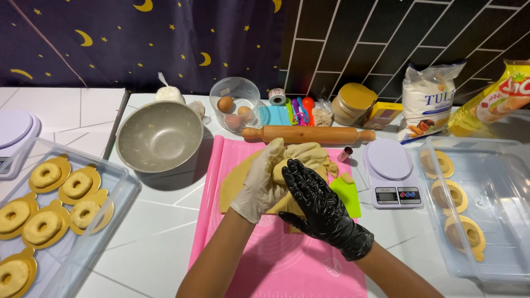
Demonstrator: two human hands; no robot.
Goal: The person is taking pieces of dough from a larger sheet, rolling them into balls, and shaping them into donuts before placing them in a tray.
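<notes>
While both my hands gather the dough lump point(301, 157) on the pink silicone mat point(276, 259), my left hand point(264, 182) cups its side and my right hand point(317, 201) presses flat on top. It looks soft, pliable and slightly tacky, best held under its thick middle.

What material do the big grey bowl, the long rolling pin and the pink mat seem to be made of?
The big grey round bowl looks like brushed metal: dull sheen, soft reflections. The long light-brown rolling pin looks like smooth wood, with an even tan colour. The pink flat mat is probably silicone: thin, matte and flexible-looking.
</notes>
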